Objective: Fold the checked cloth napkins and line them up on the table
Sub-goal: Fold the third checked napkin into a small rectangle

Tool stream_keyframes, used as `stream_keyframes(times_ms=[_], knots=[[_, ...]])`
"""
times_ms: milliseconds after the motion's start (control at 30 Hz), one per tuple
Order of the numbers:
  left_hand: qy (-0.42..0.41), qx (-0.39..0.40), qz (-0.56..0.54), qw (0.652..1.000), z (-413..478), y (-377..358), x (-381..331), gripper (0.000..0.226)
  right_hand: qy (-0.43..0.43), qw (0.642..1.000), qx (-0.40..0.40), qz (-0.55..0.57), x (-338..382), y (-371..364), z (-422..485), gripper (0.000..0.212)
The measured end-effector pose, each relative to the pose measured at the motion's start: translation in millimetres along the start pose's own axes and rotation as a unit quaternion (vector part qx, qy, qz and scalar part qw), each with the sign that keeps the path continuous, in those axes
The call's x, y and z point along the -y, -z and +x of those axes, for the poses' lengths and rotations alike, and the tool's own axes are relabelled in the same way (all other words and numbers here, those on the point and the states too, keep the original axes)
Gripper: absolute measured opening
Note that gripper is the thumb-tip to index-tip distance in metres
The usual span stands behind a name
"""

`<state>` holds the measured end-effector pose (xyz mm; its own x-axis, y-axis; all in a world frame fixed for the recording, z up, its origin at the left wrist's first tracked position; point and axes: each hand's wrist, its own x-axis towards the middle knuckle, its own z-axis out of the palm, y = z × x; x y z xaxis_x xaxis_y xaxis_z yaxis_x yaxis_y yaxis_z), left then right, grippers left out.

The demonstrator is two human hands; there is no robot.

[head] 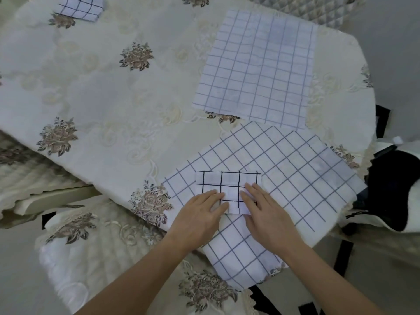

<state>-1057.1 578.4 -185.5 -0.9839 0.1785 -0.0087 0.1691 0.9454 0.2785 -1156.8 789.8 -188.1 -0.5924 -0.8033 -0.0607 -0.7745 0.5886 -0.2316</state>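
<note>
A person's left hand (201,214) and right hand (266,211), fingers flat, press a folded checked napkin (227,181) atop an unfolded napkin (295,178) on the counter (102,98).

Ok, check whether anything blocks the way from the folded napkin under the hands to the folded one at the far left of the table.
Nothing visible does. The left hand and right hand press on the small folded napkin, and only flowered tablecloth lies between it and the far folded napkin.
</note>
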Motion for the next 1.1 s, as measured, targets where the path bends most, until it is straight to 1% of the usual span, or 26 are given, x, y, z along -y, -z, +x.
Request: stream_keyframes(times_ms=[67, 133, 200, 233, 300, 367, 433, 500, 600, 733, 833, 900, 967, 1000, 1033, 1100], knots=[[0.003, -0.015, -0.003, 1.000, 4, 8, -3, 0.033, -0.003, 1.000, -0.008, 0.012, 0, 2, -3, 0.053], [0.012, -0.048, -0.011, 0.999, 14, 18, -6, 0.030, -0.013, 0.998, -0.035, 0.040, 3, 7, 0, 0.053], [0.034, -0.084, -0.016, 0.996, 29, 22, -6, 0.035, -0.030, 0.995, -0.072, 0.064, 10, 10, 13, 0.051], [0.049, -0.087, -0.010, 0.995, 36, 22, -5, 0.040, -0.040, 0.993, -0.086, 0.072, 14, 11, 23, 0.051], [0.077, -0.052, 0.028, 0.995, 50, 16, -2, 0.053, -0.062, 0.991, -0.088, 0.083, 20, 6, 43, 0.053], [0.090, 0.012, 0.062, 0.994, 56, 5, 1, 0.062, -0.078, 0.992, -0.061, 0.079, 18, -5, 55, 0.058], [0.097, 0.052, 0.068, 0.992, 53, -7, 2, 0.066, -0.079, 0.995, -0.028, 0.052, 13, -16, 55, 0.066], [0.097, 0.064, 0.063, 0.991, 47, -15, 2, 0.068, -0.065, 0.998, 0.002, 0.010, 5, -20, 49, 0.074], [0.108, 0.053, 0.057, 0.991, 39, -18, 0, 0.072, -0.045, 0.998, 0.022, -0.030, -10, -18, 43, 0.085], [0.122, 0.060, 0.044, 0.990, 37, -18, -2, 0.076, -0.048, 0.997, 0.029, -0.047, -17, -16, 41, 0.091], [0.126, 0.061, 0.038, 0.989, 38, -18, -3, 0.075, -0.048, 0.997, 0.032, -0.048, -17, -17, 42, 0.090], [0.142, 0.054, 0.032, 0.988, 41, -15, -6, 0.071, -0.067, 0.997, 0.015, -0.037, -14, -15, 42, 0.085], [0.150, 0.035, 0.025, 0.988, 47, -9, -8, 0.065, -0.084, 0.996, -0.024, 0.001, -4, -12, 42, 0.077], [0.144, 0.025, 0.024, 0.989, 51, -8, -9, 0.063, -0.079, 0.996, -0.043, 0.022, 2, -12, 43, 0.073], [0.137, 0.021, 0.026, 0.990, 55, -9, -9, 0.063, -0.070, 0.995, -0.054, 0.042, 9, -13, 45, 0.068], [0.137, 0.030, 0.042, 0.989, 58, -14, -7, 0.065, -0.070, 0.994, -0.051, 0.070, 18, -17, 49, 0.064]])
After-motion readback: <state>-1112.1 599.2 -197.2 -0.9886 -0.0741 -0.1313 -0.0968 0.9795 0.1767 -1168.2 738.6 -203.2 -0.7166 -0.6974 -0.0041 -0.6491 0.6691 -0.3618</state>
